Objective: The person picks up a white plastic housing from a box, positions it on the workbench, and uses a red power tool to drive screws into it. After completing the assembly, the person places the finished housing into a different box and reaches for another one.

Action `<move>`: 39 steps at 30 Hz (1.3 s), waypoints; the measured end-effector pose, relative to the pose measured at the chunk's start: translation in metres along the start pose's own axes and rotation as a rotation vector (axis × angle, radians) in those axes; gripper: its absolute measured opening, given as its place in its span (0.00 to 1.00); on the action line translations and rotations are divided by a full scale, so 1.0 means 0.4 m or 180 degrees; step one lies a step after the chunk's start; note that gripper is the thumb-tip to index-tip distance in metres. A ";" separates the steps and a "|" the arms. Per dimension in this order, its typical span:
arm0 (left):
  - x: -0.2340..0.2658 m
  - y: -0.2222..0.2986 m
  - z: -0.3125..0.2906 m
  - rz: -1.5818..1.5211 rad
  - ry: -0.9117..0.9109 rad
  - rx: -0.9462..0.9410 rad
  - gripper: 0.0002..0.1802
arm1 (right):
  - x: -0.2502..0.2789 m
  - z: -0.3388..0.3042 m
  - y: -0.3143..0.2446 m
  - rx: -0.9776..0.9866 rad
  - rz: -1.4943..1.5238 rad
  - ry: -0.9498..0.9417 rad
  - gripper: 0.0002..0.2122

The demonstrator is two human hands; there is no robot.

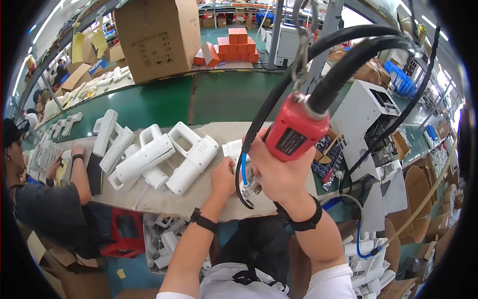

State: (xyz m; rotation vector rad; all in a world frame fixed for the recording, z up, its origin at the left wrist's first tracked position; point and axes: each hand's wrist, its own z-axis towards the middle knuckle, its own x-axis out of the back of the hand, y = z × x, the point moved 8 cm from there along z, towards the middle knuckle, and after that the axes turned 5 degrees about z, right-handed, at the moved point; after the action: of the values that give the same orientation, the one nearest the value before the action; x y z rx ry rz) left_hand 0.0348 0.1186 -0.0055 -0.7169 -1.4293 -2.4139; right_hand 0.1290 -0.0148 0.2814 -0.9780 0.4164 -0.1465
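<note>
A red electric screwdriver hangs from a metal hook, a thick black cable running out of its top. My right hand is wrapped round its body. Beneath it lies a white plastic housing, partly hidden by the tool and my hands. My left hand has its fingers curled in against this housing and holds it on the beige work mat. Where the screwdriver's tip meets the part cannot be made out. To the left of my left hand several white handled housings lie piled together.
A co-worker sits at the left, hands among white parts. Screws fill a dark tray on the right. A large carton stands across the green bench. Boxes of white parts stand below. Black cables loop near my right arm.
</note>
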 end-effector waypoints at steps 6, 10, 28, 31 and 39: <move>0.089 0.149 -0.017 0.0135 -0.0106 0.0271 0.14 | 0.000 -0.015 0.085 -0.0233 -0.0100 -0.0050 0.03; 0.059 0.125 -0.032 0.0104 0.0017 0.0043 0.12 | 0.010 -0.039 0.168 -0.0281 -0.0568 0.0014 0.03; 0.538 0.211 -0.207 -0.0894 -0.0326 0.0630 0.18 | 0.210 -0.236 -0.086 0.1162 -0.2723 -0.0176 0.24; 0.623 0.287 -0.227 -0.1309 -0.0770 0.0051 0.17 | 0.192 -0.328 0.148 -0.1571 -0.2210 -0.1114 0.35; 0.770 0.065 0.006 0.2289 0.0164 -0.0495 0.53 | 0.472 -0.615 0.051 -0.2723 0.0420 -0.0469 0.27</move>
State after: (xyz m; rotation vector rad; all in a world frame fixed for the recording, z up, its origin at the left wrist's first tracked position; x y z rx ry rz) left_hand -0.2145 0.1195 0.1773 -0.9867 -0.7711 -1.9540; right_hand 0.1998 -0.2511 0.0923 -1.7822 0.4096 0.2479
